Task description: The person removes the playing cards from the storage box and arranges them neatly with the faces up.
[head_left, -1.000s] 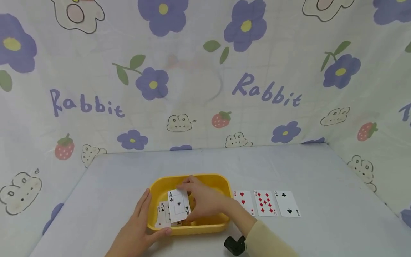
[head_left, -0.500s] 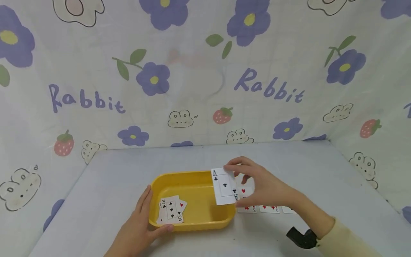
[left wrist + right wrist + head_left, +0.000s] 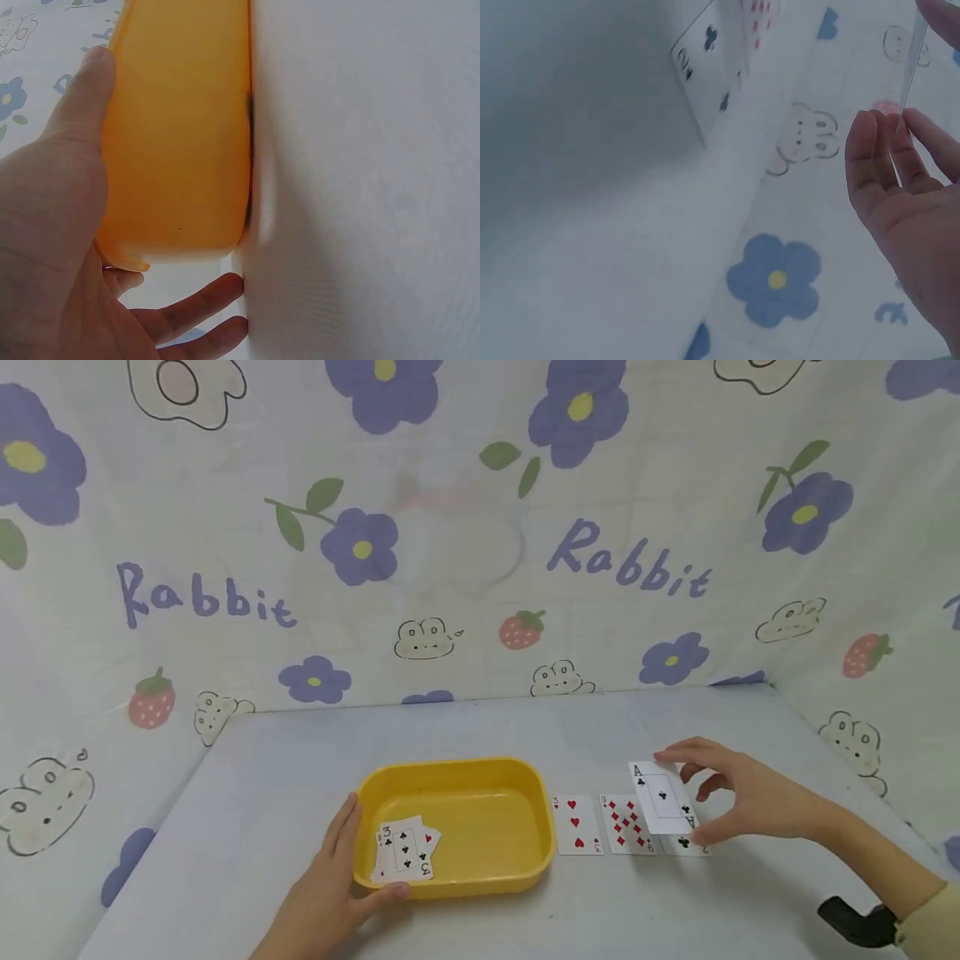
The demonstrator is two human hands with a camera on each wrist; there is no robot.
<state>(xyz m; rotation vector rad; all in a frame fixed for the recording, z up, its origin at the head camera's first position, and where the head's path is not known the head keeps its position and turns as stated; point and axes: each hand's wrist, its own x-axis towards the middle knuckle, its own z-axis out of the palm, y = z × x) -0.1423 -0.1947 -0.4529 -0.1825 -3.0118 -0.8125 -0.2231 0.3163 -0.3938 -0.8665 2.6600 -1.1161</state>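
Observation:
The ace of clubs (image 3: pixel 652 812) is pinched at its right edge between the thumb and fingers of my right hand (image 3: pixel 757 789). It is raised above the table, partly covering the nine of diamonds (image 3: pixel 617 837) and the two of clubs (image 3: pixel 681 850); the latter also lies in the right wrist view. Left of these is the three of hearts (image 3: pixel 576 827). My left hand (image 3: pixel 322 881) holds the near left corner of a yellow tray (image 3: pixel 491 835), thumb along the front rim and fingers at the left end. Inside, a three of clubs (image 3: pixel 405 852) tops a small pile of cards.
A white tabletop (image 3: pixel 480 735) surrounds the tray and the card row. Behind it hangs a patterned curtain (image 3: pixel 450 560). A black device (image 3: pixel 855 922) sits at the right wrist, by the cream sleeve (image 3: pixel 930 922).
My right hand has lifted the ace of clubs out of the tray and carried it rightward over the card row. My left hand has stayed at the tray.

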